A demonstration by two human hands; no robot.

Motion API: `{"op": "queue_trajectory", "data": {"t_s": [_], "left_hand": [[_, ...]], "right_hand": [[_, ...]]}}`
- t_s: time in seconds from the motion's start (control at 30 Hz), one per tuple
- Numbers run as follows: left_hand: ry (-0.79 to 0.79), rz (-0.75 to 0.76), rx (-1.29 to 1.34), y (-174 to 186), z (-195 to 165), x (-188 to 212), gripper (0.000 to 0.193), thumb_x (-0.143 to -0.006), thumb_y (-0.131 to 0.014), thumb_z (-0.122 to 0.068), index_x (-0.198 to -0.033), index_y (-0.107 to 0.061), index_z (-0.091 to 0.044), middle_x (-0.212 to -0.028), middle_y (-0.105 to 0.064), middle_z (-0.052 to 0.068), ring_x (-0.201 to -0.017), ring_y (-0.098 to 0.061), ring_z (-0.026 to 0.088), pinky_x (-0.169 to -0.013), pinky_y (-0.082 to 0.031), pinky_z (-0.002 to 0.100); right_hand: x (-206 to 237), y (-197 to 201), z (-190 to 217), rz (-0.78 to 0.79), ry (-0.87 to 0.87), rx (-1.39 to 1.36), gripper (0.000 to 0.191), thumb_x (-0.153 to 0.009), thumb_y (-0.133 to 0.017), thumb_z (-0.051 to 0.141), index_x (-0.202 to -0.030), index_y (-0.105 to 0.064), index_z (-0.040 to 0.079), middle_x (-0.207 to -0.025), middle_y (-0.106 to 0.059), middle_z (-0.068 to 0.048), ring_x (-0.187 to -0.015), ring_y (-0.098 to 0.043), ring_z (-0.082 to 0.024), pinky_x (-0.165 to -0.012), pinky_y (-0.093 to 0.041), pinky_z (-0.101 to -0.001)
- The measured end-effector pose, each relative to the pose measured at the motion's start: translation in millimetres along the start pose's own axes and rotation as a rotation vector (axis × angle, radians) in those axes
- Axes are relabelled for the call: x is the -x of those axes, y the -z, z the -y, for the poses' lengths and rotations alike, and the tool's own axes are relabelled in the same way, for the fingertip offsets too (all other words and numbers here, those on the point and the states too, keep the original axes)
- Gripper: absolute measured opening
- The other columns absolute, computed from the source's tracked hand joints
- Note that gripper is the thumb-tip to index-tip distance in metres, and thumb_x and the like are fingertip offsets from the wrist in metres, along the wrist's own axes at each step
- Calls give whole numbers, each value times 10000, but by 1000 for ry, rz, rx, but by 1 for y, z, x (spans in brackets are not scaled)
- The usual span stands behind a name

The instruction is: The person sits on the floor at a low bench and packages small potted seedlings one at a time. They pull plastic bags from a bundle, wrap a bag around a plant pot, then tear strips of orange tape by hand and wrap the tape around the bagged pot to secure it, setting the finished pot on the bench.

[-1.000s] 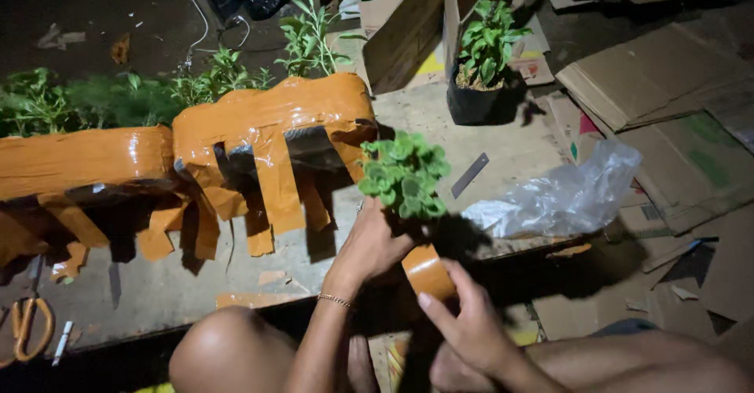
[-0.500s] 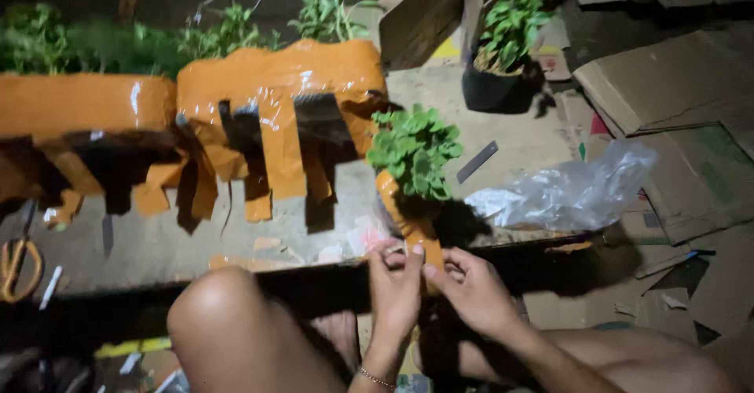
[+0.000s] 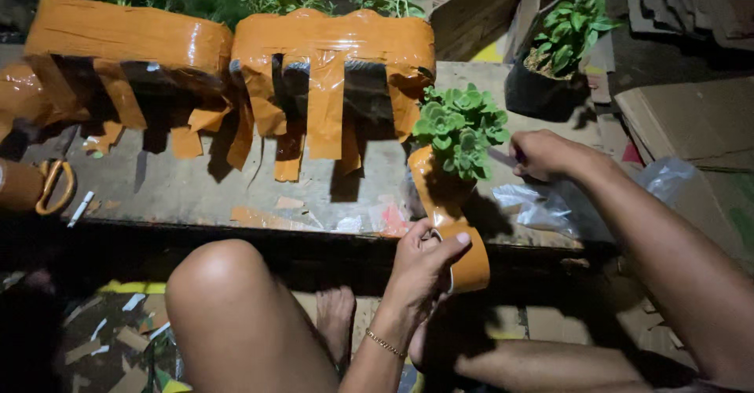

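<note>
My left hand grips an orange tape roll at the front edge of the concrete slab. A strip of tape runs from the roll up onto a small pot wrapped in orange tape, which holds a leafy green plant. My right hand is just right of the plant, low over the slab. Its fingers are closed on a thin grey tool, most of which is hidden by the hand.
Two large planters wrapped in orange tape stand at the back of the slab. A black pot with a plant is at back right, a clear plastic bag under my right arm, orange-handled scissors far left, cardboard right.
My hands were together below the small pot. My right hand has moved up and right to the thin tool beside the plant. My left hand stays low, gripping the tape roll.
</note>
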State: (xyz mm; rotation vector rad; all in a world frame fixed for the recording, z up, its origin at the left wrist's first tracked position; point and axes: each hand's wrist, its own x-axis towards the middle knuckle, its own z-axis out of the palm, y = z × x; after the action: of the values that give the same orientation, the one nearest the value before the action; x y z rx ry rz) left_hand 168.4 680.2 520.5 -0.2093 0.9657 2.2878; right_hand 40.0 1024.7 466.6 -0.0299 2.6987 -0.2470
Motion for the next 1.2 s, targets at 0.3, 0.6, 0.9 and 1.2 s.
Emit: {"op": "queue_trajectory", "data": {"t_s": [0.3, 0.6, 0.9, 1.2], "left_hand": [[-15, 64, -107, 7, 13, 4, 697, -801, -789, 49, -1413, -469, -50, -1096, -728, 121, -797, -668, 169, -645, -523, 292], [-123, -6, -16, 7, 38, -6, 852, -741, -792, 55, -1415, -282, -51, -1203, -649, 181, -990, -718, 234, -825, -630, 381], [-117, 49, -49, 10, 31, -9, 705, -773, -783, 58, -1372, -418, -18, -1139, -700, 150, -959, -728, 192, -837, -621, 344], [-83, 106, -124, 12, 19, 1, 622, -797, -793, 25, -1349, -511, -31, -992, -724, 107, -641, -625, 107, -475, -444, 216]], "right_hand": [[87, 57, 59, -413, 59, -206, 349, -918, -715, 171, -1218, -572, 66, -939, -718, -143, -793, -719, -311, -731, -561, -432], [204, 61, 166, -693, 400, 44, 424, -624, -803, 131, -1046, -784, 157, -1004, -683, -80, -994, -577, -303, -873, -474, -434], [167, 48, 148, -581, 226, 274, 401, -648, -771, 228, -1047, -791, 255, -1043, -683, -36, -1054, -601, -272, -916, -431, -436], [39, 33, 39, -811, 201, 435, 457, -549, -811, 446, -995, -801, 345, -1182, -709, -156, -1113, -575, -470, -925, -462, -617]]}}
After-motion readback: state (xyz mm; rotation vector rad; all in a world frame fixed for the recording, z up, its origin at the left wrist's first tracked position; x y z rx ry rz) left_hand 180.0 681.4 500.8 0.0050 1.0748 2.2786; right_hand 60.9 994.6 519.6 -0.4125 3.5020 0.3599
